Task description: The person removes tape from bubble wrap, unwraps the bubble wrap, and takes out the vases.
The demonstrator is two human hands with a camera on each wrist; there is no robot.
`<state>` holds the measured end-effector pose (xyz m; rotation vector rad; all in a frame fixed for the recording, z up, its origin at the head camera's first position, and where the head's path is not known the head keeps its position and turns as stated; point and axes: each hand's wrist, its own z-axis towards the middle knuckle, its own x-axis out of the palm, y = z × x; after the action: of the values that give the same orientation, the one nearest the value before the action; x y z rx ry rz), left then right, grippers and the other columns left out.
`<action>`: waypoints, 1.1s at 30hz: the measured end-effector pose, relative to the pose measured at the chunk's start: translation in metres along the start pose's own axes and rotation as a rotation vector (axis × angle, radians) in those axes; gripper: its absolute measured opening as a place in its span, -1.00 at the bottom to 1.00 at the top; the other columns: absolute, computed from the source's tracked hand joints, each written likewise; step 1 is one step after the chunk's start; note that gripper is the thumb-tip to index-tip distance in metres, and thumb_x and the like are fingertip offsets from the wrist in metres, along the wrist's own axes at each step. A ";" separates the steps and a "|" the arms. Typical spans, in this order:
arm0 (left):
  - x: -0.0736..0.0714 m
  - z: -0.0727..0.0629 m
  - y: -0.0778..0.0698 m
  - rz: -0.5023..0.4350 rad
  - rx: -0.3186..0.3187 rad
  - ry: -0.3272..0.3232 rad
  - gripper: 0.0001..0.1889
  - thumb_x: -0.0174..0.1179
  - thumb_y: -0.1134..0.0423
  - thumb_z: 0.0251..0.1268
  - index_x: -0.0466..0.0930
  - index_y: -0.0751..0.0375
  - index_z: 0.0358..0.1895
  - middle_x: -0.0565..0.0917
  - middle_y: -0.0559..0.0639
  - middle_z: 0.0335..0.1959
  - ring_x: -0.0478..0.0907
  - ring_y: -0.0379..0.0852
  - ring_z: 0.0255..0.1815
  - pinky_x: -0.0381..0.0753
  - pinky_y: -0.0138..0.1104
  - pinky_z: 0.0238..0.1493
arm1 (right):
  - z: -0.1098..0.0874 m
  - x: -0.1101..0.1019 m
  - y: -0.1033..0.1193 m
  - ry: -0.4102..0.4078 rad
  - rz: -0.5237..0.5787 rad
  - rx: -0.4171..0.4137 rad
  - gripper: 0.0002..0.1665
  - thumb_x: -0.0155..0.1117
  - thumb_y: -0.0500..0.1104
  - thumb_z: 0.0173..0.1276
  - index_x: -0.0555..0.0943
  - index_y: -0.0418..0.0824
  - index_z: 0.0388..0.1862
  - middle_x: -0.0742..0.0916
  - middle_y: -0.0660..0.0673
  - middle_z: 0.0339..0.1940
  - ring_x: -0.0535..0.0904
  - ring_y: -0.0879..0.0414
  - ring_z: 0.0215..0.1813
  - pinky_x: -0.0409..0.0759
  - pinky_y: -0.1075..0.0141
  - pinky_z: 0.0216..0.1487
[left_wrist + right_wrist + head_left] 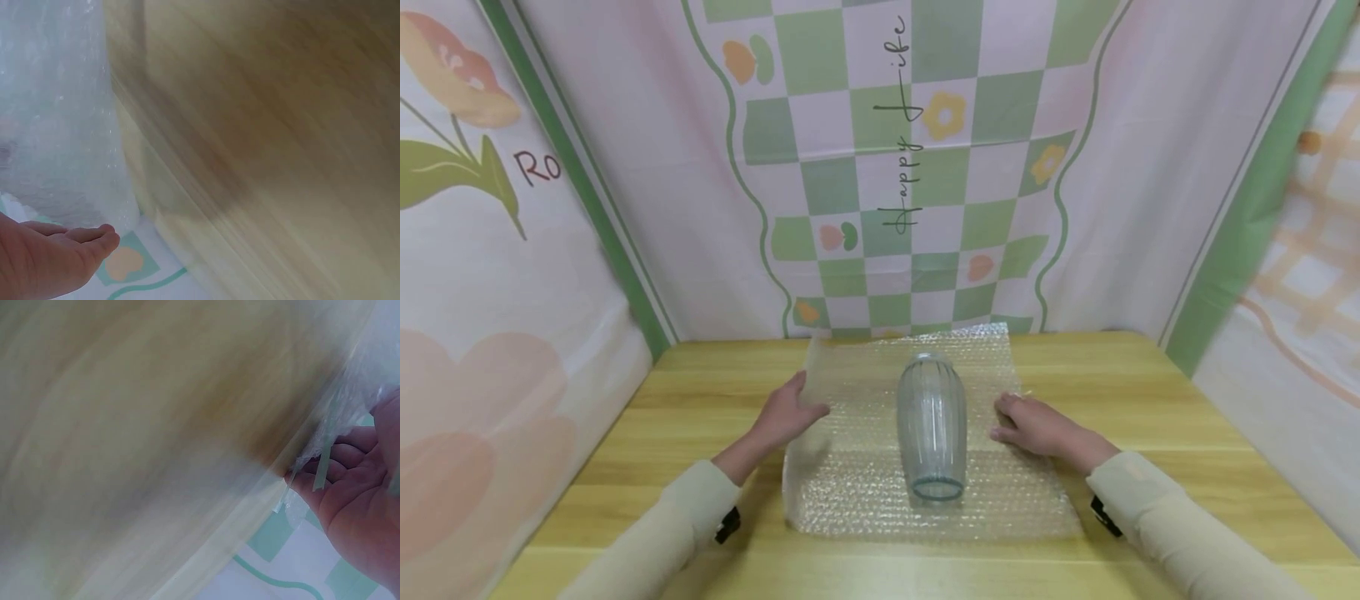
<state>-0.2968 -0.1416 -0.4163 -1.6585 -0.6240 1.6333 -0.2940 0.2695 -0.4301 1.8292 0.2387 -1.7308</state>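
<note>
A clear ribbed glass vase lies on its side on a sheet of bubble wrap, its thick base facing me and its neck pointing away. At the sheet's left edge is my left hand, fingers extended and thumb spread over the wrap. In the left wrist view, the straight fingers lie beside the wrap's edge. My right hand grips the sheet's right edge with bent fingers. The right wrist view shows crumpled wrap and a narrow pale green strip across those fingers.
The wrap is spread on a light wooden table, its far edge reaching the back of the tabletop. Printed curtains stand behind the table and along both sides. A black strap shows beneath the left sleeve.
</note>
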 end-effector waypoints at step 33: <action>-0.021 -0.007 0.034 0.123 0.024 0.157 0.12 0.49 0.31 -0.04 -0.15 0.63 0.44 0.00 0.51 0.45 -0.01 0.39 0.45 -0.02 0.08 0.44 | 0.000 -0.001 0.002 -0.012 0.004 -0.011 -0.79 0.26 -0.12 0.40 0.49 -0.25 -0.25 0.60 -0.46 0.03 0.50 -0.35 0.12 0.47 -0.18 0.14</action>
<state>-0.2961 -0.1804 -0.4295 -1.8171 -0.4298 1.5699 -0.2932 0.2678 -0.4287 1.8097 0.2391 -1.7340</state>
